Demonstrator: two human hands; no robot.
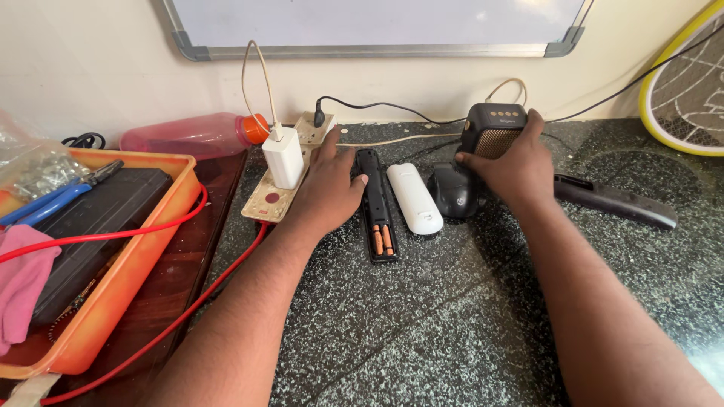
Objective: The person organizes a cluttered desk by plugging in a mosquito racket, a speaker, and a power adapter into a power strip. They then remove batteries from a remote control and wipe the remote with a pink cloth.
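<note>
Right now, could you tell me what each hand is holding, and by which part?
Right hand grips the speaker by its right side; left hand only rests on the remote.

A dark speckled granite counter (452,324) meets a plain cream painted wall (90,68). A whiteboard with a grey metal frame (377,50) hangs on that wall. At the left the counter adjoins a dark brown wooden surface (181,279). Soft daylight falls evenly.
</note>
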